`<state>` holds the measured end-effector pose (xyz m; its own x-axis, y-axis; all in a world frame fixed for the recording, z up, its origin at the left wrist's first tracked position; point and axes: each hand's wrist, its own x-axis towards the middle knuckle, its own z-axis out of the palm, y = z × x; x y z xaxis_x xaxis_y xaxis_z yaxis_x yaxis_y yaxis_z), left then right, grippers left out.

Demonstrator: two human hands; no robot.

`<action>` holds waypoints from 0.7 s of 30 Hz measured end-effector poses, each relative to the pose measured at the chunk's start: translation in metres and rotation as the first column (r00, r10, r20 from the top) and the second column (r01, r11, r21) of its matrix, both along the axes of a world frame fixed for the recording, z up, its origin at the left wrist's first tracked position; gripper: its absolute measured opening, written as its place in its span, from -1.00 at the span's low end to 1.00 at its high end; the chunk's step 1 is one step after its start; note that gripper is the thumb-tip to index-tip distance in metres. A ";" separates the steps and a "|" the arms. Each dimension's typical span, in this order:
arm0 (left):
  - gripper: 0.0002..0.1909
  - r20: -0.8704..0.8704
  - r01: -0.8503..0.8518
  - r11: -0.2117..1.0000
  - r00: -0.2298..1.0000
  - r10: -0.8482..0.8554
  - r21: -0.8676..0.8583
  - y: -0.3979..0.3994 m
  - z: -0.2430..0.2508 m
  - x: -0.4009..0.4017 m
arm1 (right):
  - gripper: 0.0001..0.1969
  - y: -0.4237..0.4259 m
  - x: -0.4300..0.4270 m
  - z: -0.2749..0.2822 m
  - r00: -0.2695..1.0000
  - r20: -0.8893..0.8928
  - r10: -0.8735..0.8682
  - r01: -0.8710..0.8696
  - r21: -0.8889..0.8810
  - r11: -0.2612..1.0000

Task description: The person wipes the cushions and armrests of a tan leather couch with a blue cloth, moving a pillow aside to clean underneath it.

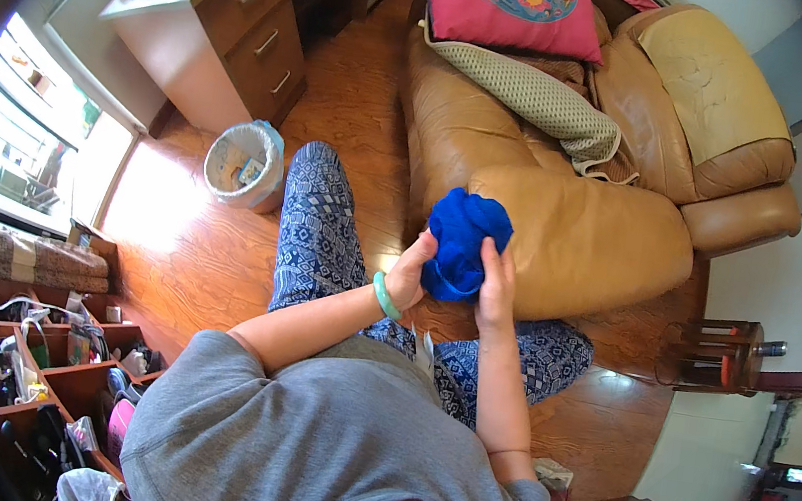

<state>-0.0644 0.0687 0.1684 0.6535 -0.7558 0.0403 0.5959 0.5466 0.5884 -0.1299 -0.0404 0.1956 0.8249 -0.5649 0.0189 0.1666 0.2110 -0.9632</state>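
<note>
A bundle of bright blue fabric (466,240), bunched into a rounded shape, is held up between both hands in front of the body. My left hand (411,270), with a pale green bangle (385,296) at its wrist, grips the bundle's left side. On the lower right side, my right hand (498,285) presses its fingers against the cloth. Both palms are partly hidden by the blue fabric. Behind and beyond it lies the tan leather sofa (583,235). Blue patterned trousers (317,233) cover the legs on either side.
A lined waste bin (274,179) stands on the wooden floor by the left knee. Beyond it is a desk with drawers (259,30). A divided wooden shelf (49,365) full of small items is at lower left. A pink cushion (469,3) rests on the sofa; a wooden stool (715,353) stands right.
</note>
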 end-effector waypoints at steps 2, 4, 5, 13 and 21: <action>-0.45 0.014 0.067 0.982 0.997 -0.071 0.178 0.003 0.001 0.004 | -0.58 -0.007 0.002 -0.008 0.990 -0.112 0.086 -0.106 -0.188 0.976; -0.55 -0.168 0.109 0.969 0.983 -0.072 0.223 0.010 -0.005 0.009 | -0.58 -0.009 0.005 0.006 0.972 -0.224 -0.071 -0.093 -0.643 0.760; -0.57 -0.202 0.114 0.961 0.977 -0.063 0.253 0.014 -0.004 0.014 | -0.58 -0.011 0.006 0.012 0.944 -0.221 -0.247 -0.128 -0.931 0.342; -0.44 0.273 -0.484 0.717 0.875 0.400 0.501 -0.027 -0.057 0.104 | -0.61 -0.118 -0.002 -0.006 0.809 -0.217 -0.546 -0.096 -0.966 0.242; -0.54 0.979 -0.797 0.579 0.069 -0.194 0.171 -0.122 -0.093 0.159 | -0.67 -0.110 0.004 -0.025 0.751 -0.280 -0.598 -0.156 -0.955 0.251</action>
<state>0.0949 -0.0535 0.0755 0.6236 -0.5965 0.5052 -0.7472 -0.2651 0.6094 -0.1258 -0.1504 0.1708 0.7198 -0.6208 0.3108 -0.5260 -0.7798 -0.3395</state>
